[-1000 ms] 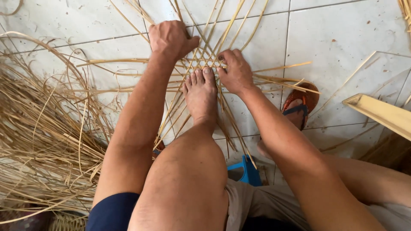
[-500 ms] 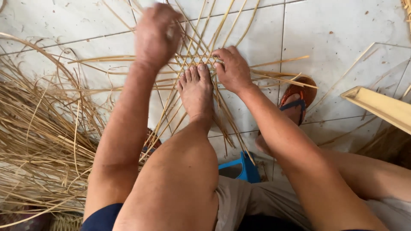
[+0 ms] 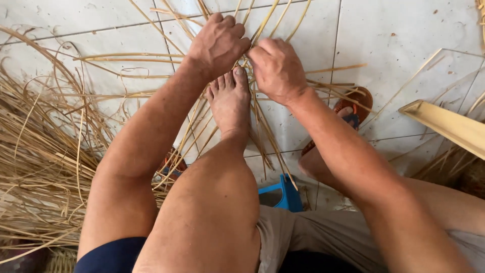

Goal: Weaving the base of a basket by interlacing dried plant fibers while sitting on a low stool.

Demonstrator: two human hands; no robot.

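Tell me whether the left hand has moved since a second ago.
Yes. The left hand has moved right, closing on the right hand just beyond the toes of the bare foot, which pins the woven strips.

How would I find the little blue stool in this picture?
Start at the big bare knee in the bottom middle. Just to its right, on the white tiled floor, a corner of the blue stool peeks out beside the grey shorts. It is the only bright blue plastic thing among all the pale straw-coloured strips.

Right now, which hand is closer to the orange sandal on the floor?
Right. The right hand works the strips just left of the orange sandal; the left hand is farther away, beyond the bare foot.
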